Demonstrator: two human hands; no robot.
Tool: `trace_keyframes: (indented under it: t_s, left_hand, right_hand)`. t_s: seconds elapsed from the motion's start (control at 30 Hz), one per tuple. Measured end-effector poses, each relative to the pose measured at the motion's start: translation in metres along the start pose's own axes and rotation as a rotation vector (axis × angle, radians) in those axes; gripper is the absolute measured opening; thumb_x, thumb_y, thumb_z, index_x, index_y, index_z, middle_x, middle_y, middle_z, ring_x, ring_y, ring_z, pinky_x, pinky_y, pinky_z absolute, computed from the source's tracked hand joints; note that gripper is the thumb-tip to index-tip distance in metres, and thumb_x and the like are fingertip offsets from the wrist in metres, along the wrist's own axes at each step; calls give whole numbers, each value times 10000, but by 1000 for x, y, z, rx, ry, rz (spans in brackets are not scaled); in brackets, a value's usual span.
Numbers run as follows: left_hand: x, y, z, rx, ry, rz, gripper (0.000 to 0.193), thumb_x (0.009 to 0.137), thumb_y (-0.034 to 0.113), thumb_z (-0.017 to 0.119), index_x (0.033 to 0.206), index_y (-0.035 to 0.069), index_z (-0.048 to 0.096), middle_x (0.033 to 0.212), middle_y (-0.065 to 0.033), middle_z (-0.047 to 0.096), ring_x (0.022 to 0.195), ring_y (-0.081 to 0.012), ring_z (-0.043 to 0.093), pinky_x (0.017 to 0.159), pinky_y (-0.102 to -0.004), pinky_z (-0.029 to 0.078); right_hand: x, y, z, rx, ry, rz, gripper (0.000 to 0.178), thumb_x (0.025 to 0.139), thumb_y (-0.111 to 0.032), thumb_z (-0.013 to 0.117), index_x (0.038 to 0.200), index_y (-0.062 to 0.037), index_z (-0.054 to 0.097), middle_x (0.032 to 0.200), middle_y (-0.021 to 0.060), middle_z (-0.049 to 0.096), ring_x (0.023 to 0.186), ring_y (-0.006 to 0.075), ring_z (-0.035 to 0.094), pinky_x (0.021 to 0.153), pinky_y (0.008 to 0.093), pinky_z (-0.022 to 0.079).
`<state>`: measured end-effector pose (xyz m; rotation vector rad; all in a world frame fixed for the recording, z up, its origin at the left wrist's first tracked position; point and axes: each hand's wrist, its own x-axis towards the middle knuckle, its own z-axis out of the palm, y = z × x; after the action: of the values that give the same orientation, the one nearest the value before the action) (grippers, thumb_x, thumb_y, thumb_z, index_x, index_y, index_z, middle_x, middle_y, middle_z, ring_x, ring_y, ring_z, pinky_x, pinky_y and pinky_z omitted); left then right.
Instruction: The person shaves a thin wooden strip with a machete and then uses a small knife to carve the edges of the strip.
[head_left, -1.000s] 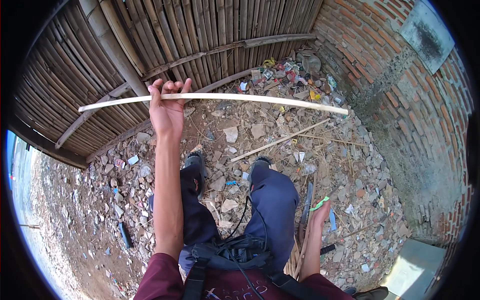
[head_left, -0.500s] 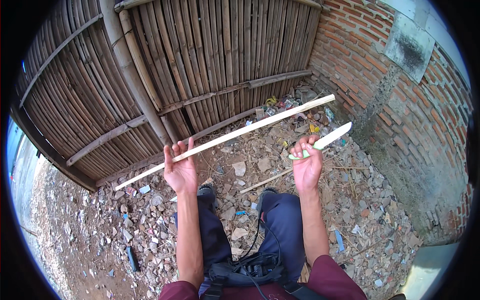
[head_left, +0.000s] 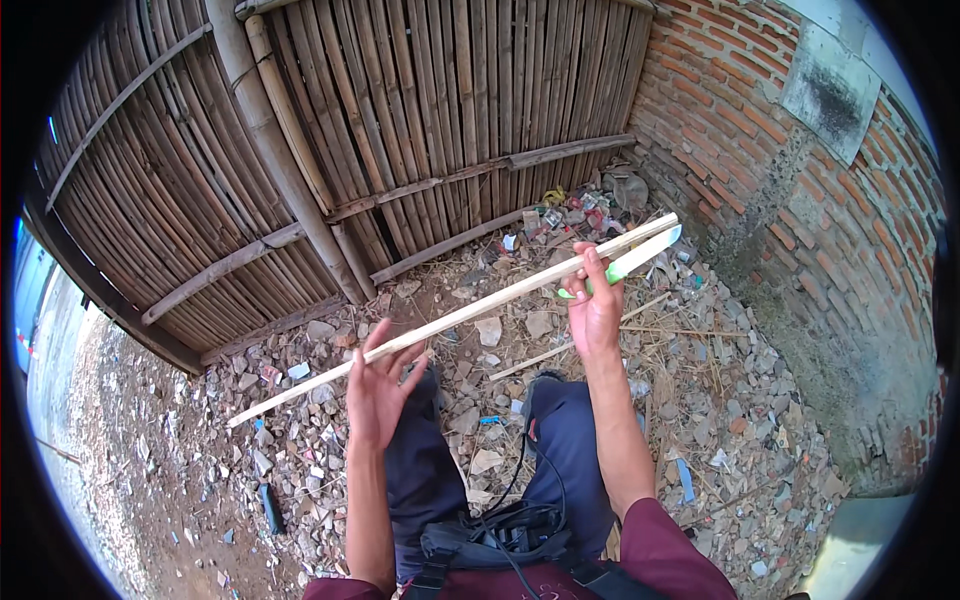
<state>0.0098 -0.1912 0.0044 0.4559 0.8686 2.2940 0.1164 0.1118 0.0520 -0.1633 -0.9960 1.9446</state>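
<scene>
A long, pale wooden strip [head_left: 480, 306] slants across the view in front of me, its right end higher. My right hand [head_left: 598, 312] is closed around the green handle of a knife and also has the strip between its fingers. The knife's pale blade [head_left: 646, 254] points up and right, close alongside the strip's far end. At the strip's left half, my left hand [head_left: 378, 390] is open with its fingers spread; they cross the strip loosely, and whether they bear its weight I cannot tell.
Stones and litter cover the ground [head_left: 330, 480]. Another thin strip [head_left: 535, 362] lies between my feet and the right hand. A bamboo wall [head_left: 440, 100] stands ahead, a brick wall [head_left: 720, 130] to the right. A black pouch [head_left: 490, 545] with cables hangs at my waist.
My right hand has moved up and left and now takes the strip along with the knife. The left hand has shifted right and lower, its fingers spread wider. The strip's left end has dropped.
</scene>
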Motion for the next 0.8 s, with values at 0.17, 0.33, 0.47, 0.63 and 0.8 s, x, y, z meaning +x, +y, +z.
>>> trace_keyframes:
  t_s: [0.17, 0.33, 0.47, 0.63, 0.8]
  left_hand:
    - [-51, 31, 37, 1061, -587, -403, 519, 1070, 214, 681, 1525, 14, 529, 1382, -155, 681, 1250, -264, 681, 1057, -381, 549]
    - [-54, 55, 94, 1467, -330, 391, 476, 849, 220, 873, 1238, -4, 714, 1147, -122, 755, 1013, -289, 715, 876, -402, 570]
    - [-2, 50, 82, 1884, -175, 695, 689, 879, 356, 854, 1427, 47, 574, 1098, -149, 739, 994, -378, 703, 884, -470, 562]
    - [-3, 41, 46, 1907, -269, -85, 469, 1020, 434, 719, 1312, 86, 601, 815, -158, 685, 792, -367, 692, 768, -473, 540]
    - [-11, 21, 12, 1493, -417, -118, 304, 1104, 329, 620, 984, 50, 606, 654, -42, 518, 559, -235, 498, 554, -378, 402]
  right_hand:
    - [11, -10, -35, 129, 40, -19, 208, 1052, -240, 719, 1099, -40, 685, 846, -50, 517, 626, 33, 412, 620, 212, 371]
    - [17, -9, -46, 144, 17, -38, 240, 1065, -249, 704, 1109, -15, 674, 814, -54, 500, 608, 38, 414, 608, 226, 356]
    - [16, -19, -45, 172, 39, -40, 231, 1068, -249, 701, 1123, -26, 676, 810, -59, 491, 610, 34, 428, 594, 225, 373]
    - [24, -15, -61, 337, 45, 59, 241, 1069, -248, 703, 1159, -25, 680, 808, -63, 497, 617, 13, 440, 570, 215, 381]
    - [25, -22, -60, 216, 47, 49, 369, 1086, -237, 666, 1347, 22, 645, 818, -60, 487, 641, 44, 414, 601, 236, 361]
